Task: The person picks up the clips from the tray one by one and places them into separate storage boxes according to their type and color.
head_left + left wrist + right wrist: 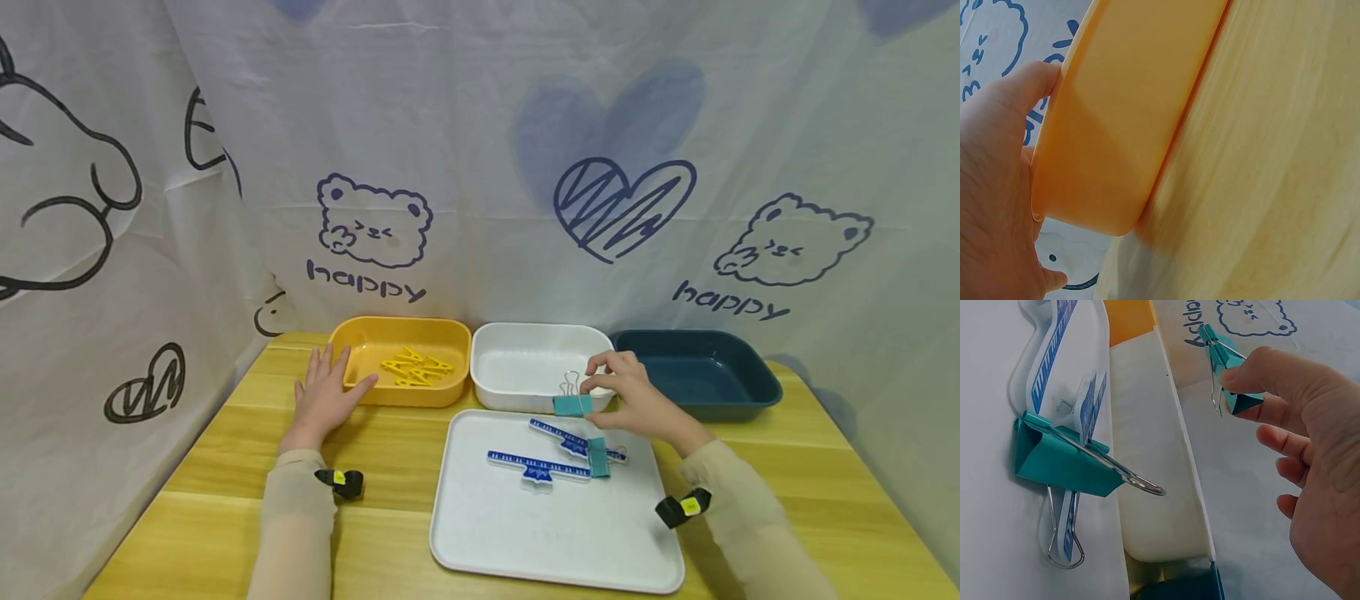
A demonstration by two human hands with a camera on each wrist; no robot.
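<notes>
My right hand (637, 400) pinches a teal binder clip (572, 406) between thumb and fingertips, over the front edge of the white bin (495, 400). In the right wrist view the held clip's wire handles stick out past the thumb. A second teal binder clip (598, 458) lies on the white tray (555, 542), overlapping one of two blue ruler-printed clips (537, 467). My left hand (322, 404) rests at the left front corner of the yellow bin (405, 398), fingers spread and thumb at the rim. Several yellow clothespins (416, 369) lie inside that bin.
A dark blue bin (697, 367) stands right of the white one, the three bins in a row along the back of the wooden table (382, 533). A printed cloth (480, 167) hangs right behind them. The tray is in front of the white bin.
</notes>
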